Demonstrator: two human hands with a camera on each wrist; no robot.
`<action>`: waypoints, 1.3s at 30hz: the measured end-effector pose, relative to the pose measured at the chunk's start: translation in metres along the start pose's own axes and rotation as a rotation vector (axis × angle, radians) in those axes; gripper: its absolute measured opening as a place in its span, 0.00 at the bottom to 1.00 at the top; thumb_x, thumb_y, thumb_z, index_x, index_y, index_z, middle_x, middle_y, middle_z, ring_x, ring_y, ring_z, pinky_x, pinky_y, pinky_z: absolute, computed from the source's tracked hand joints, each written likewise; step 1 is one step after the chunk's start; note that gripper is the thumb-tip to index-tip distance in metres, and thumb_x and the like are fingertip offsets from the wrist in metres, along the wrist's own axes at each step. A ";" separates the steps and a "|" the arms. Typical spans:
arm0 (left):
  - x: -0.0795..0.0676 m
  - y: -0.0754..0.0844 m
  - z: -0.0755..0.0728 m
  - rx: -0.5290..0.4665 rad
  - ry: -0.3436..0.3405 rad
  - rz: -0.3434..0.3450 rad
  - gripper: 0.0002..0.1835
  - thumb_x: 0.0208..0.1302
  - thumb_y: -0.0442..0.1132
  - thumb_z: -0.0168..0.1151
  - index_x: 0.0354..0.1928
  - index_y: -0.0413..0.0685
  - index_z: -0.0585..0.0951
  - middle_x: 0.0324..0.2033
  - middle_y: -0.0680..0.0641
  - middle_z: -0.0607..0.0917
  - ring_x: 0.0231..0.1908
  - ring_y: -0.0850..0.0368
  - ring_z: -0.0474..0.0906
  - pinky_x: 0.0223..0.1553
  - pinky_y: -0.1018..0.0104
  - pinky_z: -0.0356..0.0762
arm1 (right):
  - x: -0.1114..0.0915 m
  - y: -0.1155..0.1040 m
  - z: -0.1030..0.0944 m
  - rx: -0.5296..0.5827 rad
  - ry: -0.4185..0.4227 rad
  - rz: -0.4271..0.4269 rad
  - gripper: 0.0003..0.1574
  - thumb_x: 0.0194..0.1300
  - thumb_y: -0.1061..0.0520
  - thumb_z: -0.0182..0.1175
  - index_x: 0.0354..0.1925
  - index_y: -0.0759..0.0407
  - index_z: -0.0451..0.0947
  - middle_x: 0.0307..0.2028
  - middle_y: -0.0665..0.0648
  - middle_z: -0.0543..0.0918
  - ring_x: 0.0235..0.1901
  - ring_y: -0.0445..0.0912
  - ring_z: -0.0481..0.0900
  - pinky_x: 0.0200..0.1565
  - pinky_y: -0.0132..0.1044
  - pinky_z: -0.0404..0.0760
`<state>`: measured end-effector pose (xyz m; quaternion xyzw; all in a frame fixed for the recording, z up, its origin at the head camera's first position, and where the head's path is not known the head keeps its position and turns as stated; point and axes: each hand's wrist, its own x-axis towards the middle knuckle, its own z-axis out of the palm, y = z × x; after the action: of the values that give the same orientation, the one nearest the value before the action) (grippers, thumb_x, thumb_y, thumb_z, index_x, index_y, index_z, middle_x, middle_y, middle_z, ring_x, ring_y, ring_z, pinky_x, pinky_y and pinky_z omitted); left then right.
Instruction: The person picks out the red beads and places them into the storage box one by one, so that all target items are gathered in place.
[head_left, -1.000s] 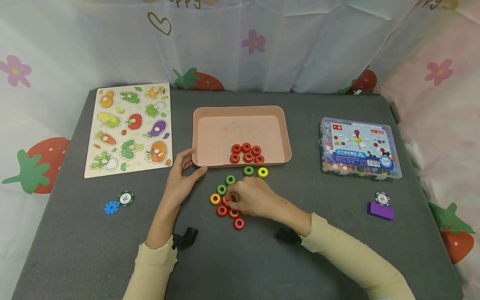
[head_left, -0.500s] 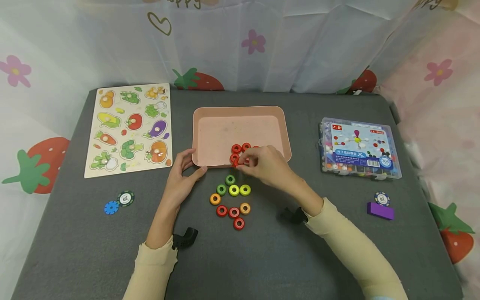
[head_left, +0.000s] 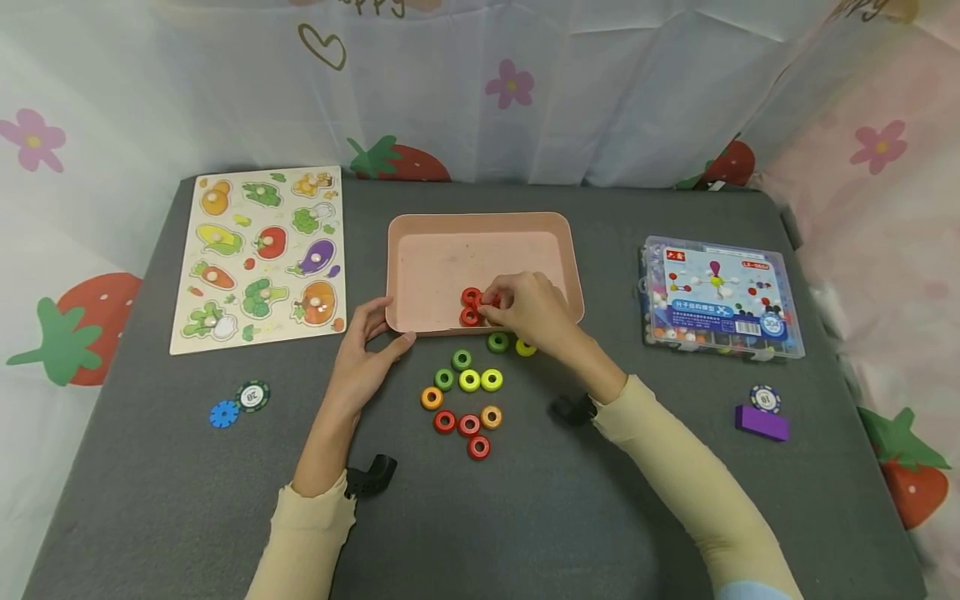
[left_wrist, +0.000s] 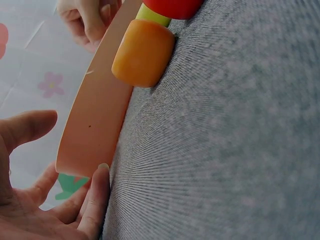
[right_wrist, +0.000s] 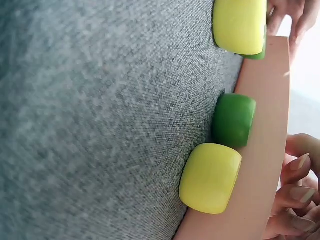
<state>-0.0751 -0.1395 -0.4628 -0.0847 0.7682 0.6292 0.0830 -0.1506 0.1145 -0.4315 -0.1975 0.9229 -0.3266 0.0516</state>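
Note:
My right hand [head_left: 536,312] reaches over the front wall of the pink tray [head_left: 480,229] and pinches a red ring bead among the other red ring beads [head_left: 469,317] inside it. The hand covers part of that group; in the right wrist view the tray wall hides the fingertips of my right hand [right_wrist: 300,192]. At the tray's front left corner rests my left hand [head_left: 360,358], fingers against the outside wall and thumb apart. In front of the tray lie loose ring beads: green [head_left: 461,359], yellow-green [head_left: 491,380], orange [head_left: 431,398] and red [head_left: 444,422].
A vegetable puzzle board [head_left: 262,258] lies left of the tray. On the right is a clear plastic case [head_left: 722,296] with a printed label. Poker chips [head_left: 252,397] sit at the left; another chip [head_left: 765,397] touches a purple block [head_left: 762,422] at the right.
My right hand took a red ring bead from the loose group, carried it up to the tray's front edge, then moved further in over the tray. My left hand stayed at the corner.

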 end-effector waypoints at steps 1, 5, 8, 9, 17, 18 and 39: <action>0.000 0.000 0.000 -0.002 0.000 -0.001 0.35 0.66 0.44 0.68 0.72 0.60 0.65 0.70 0.48 0.70 0.68 0.48 0.64 0.69 0.44 0.56 | 0.001 0.000 0.000 -0.009 0.000 -0.003 0.05 0.62 0.51 0.71 0.34 0.51 0.86 0.18 0.48 0.78 0.19 0.42 0.72 0.21 0.35 0.67; 0.000 -0.001 0.000 -0.008 -0.002 -0.005 0.36 0.66 0.43 0.68 0.73 0.60 0.65 0.71 0.49 0.70 0.68 0.48 0.64 0.68 0.44 0.56 | 0.001 0.002 0.000 -0.038 -0.001 0.002 0.06 0.62 0.52 0.71 0.32 0.51 0.85 0.18 0.48 0.79 0.19 0.42 0.73 0.21 0.36 0.68; 0.001 -0.002 0.000 -0.011 -0.003 -0.007 0.36 0.66 0.42 0.68 0.73 0.60 0.64 0.71 0.48 0.70 0.68 0.48 0.64 0.68 0.44 0.56 | 0.000 0.004 -0.001 -0.047 -0.011 0.014 0.05 0.62 0.52 0.71 0.33 0.51 0.86 0.18 0.48 0.79 0.20 0.42 0.74 0.22 0.36 0.69; 0.001 -0.002 0.000 -0.011 -0.002 -0.007 0.36 0.66 0.42 0.68 0.73 0.60 0.64 0.71 0.48 0.69 0.68 0.48 0.64 0.68 0.44 0.56 | 0.000 0.005 -0.001 -0.043 -0.018 0.015 0.05 0.62 0.52 0.71 0.33 0.52 0.86 0.18 0.48 0.80 0.20 0.42 0.74 0.22 0.36 0.69; 0.000 -0.001 0.001 0.001 -0.003 -0.016 0.36 0.66 0.44 0.68 0.73 0.60 0.64 0.71 0.49 0.70 0.69 0.48 0.64 0.69 0.44 0.55 | -0.013 0.002 -0.007 0.022 -0.020 -0.015 0.06 0.62 0.55 0.72 0.38 0.55 0.88 0.18 0.49 0.77 0.20 0.43 0.71 0.25 0.36 0.68; -0.001 0.000 0.001 0.003 -0.002 -0.016 0.36 0.66 0.44 0.68 0.73 0.60 0.64 0.71 0.49 0.70 0.69 0.49 0.64 0.69 0.44 0.55 | -0.016 -0.001 -0.008 0.028 -0.022 -0.022 0.07 0.62 0.55 0.72 0.38 0.55 0.88 0.18 0.49 0.77 0.19 0.43 0.71 0.25 0.36 0.68; 0.000 0.000 0.002 -0.002 0.005 0.008 0.36 0.66 0.44 0.68 0.73 0.56 0.65 0.69 0.47 0.72 0.68 0.48 0.65 0.68 0.45 0.56 | -0.093 -0.019 0.031 0.005 -0.389 -0.198 0.16 0.58 0.50 0.75 0.46 0.46 0.88 0.15 0.40 0.70 0.16 0.33 0.66 0.21 0.29 0.62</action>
<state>-0.0752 -0.1380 -0.4633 -0.0835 0.7682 0.6299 0.0784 -0.0521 0.1198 -0.4471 -0.3463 0.8707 -0.2883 0.1969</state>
